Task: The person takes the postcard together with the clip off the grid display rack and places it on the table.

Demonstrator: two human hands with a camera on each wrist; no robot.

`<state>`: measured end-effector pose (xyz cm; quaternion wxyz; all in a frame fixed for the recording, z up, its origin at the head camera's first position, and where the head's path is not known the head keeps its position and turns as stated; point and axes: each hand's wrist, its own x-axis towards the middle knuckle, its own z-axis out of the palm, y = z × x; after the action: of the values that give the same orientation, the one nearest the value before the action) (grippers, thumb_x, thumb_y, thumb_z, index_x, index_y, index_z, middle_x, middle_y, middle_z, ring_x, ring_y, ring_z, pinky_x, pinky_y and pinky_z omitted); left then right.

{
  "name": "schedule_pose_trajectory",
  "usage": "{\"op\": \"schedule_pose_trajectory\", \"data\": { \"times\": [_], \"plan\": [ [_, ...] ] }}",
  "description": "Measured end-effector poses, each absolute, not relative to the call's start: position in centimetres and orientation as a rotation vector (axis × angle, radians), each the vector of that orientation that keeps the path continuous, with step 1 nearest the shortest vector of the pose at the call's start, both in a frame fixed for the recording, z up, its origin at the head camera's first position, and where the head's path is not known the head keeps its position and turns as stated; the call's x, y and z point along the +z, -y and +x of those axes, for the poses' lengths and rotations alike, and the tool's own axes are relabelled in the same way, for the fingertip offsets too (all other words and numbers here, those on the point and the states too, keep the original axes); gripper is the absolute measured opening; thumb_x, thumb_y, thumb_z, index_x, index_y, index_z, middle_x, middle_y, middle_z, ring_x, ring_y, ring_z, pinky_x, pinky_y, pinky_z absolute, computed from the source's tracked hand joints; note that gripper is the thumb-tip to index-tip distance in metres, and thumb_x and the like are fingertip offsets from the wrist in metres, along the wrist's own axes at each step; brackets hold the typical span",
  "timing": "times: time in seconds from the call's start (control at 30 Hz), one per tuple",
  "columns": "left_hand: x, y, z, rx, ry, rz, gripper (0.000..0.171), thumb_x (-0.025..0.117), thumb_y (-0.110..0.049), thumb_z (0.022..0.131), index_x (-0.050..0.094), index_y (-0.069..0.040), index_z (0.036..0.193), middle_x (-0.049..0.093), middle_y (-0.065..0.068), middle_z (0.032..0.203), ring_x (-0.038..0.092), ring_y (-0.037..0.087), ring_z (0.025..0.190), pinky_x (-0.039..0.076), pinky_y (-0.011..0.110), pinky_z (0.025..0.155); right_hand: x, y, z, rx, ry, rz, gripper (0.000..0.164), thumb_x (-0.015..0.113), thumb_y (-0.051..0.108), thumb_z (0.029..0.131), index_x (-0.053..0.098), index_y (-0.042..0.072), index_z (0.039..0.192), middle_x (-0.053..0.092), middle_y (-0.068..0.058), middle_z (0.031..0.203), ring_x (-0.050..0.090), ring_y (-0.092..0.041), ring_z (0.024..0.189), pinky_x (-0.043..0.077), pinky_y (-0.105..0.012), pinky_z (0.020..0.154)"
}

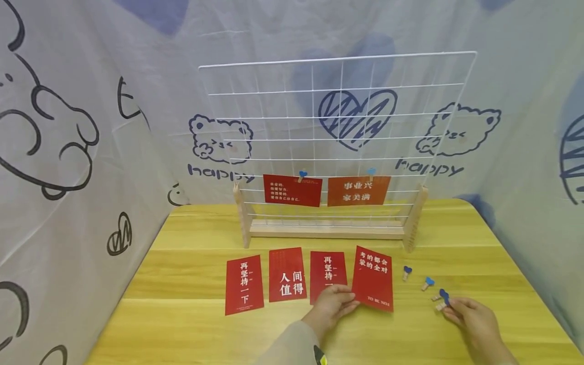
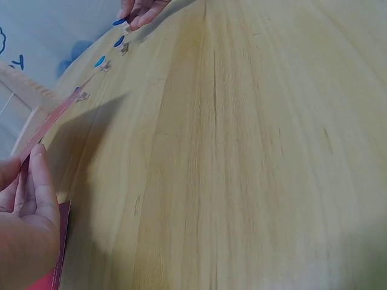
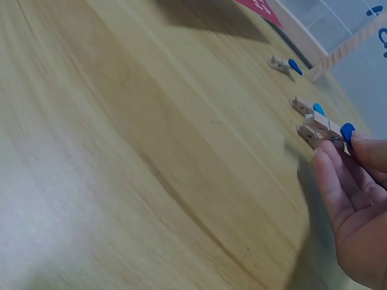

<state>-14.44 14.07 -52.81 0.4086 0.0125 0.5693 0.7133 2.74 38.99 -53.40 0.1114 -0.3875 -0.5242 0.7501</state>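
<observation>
My left hand [image 1: 332,306] pinches a red card [image 1: 373,279] with white lettering by its lower left edge. In the left wrist view that card [image 2: 51,121] is tilted up above the table, its shadow beneath. Between thumb and fingers, my right hand [image 1: 474,320] holds a small wooden clothespin [image 3: 326,125] topped with a blue heart. Three more heart clothespins lie close to it on the table, one dark blue [image 1: 407,272], one light blue [image 1: 428,283], and another [image 3: 307,134] partly behind the held one. Beside the left hand lies a red card [image 1: 327,274], partly covered by the fingers.
Two more red cards [image 1: 244,285] [image 1: 287,274] lie at the left. Behind them stands a white wire grid [image 1: 342,117] in a wooden base [image 1: 326,231]. A red card [image 1: 292,191] and an orange card [image 1: 358,192] hang on it from heart clothespins. Printed cloth surrounds the table.
</observation>
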Motion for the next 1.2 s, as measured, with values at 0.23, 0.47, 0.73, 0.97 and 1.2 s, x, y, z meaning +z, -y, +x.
{"op": "schedule_pose_trajectory", "data": {
  "times": [0.23, 0.47, 0.73, 0.97, 1.2],
  "plan": [
    [-53.2, -14.5, -14.1, 1.784, -1.450, -0.001, 0.021, 0.054, 0.006, 0.078, 0.053, 0.009, 0.099, 0.057, 0.015, 0.085, 0.061, 0.023, 0.076, 0.049, 0.031, 0.071, -54.0, -39.1, 3.2, 2.225, 1.557, -1.183, 0.007, 0.060, 0.006, 0.080, 0.064, 0.009, 0.075, 0.063, -0.001, 0.075, 0.062, -0.013, 0.073, 0.047, -0.026, 0.074],
    [-53.6, -14.9, -13.9, 1.769, -1.497, -0.051, 0.019, 0.054, 0.007, 0.077, 0.054, 0.008, 0.097, 0.058, 0.015, 0.084, 0.061, 0.024, 0.075, 0.050, 0.030, 0.068, -54.2, -38.7, 3.0, 2.182, 1.576, -1.147, 0.011, 0.061, 0.002, 0.079, 0.064, 0.010, 0.072, 0.064, -0.001, 0.072, 0.062, -0.013, 0.071, 0.048, -0.026, 0.072],
    [-53.6, -15.1, -13.7, 1.746, -1.544, -0.039, 0.020, 0.054, 0.005, 0.078, 0.054, 0.008, 0.097, 0.059, 0.015, 0.082, 0.062, 0.023, 0.072, 0.050, 0.029, 0.066, -53.2, -38.5, 2.7, 2.103, 1.782, -1.189, 0.006, 0.061, 0.001, 0.077, 0.063, -0.005, 0.077, 0.063, -0.004, 0.069, 0.062, -0.013, 0.064, 0.050, -0.027, 0.064],
    [-53.4, -14.9, -13.7, 1.685, -1.591, 0.006, 0.021, 0.054, -0.002, 0.081, 0.054, 0.008, 0.099, 0.059, 0.015, 0.082, 0.061, 0.019, 0.069, 0.050, 0.029, 0.067, -52.8, -38.4, 2.4, 2.040, 1.884, -1.204, 0.014, 0.060, -0.001, 0.077, 0.058, -0.014, 0.082, 0.062, -0.004, 0.068, 0.061, -0.012, 0.062, 0.051, -0.026, 0.063],
    [-53.3, -14.9, -13.8, 1.649, -1.617, 0.028, 0.019, 0.052, -0.003, 0.083, 0.054, 0.008, 0.098, 0.059, 0.013, 0.082, 0.059, 0.019, 0.070, 0.050, 0.030, 0.070, -52.6, -38.3, 2.5, 1.988, 1.959, -1.240, 0.021, 0.060, 0.000, 0.076, 0.055, -0.019, 0.086, 0.062, -0.004, 0.067, 0.061, -0.012, 0.060, 0.051, -0.026, 0.061]
  ]
}}
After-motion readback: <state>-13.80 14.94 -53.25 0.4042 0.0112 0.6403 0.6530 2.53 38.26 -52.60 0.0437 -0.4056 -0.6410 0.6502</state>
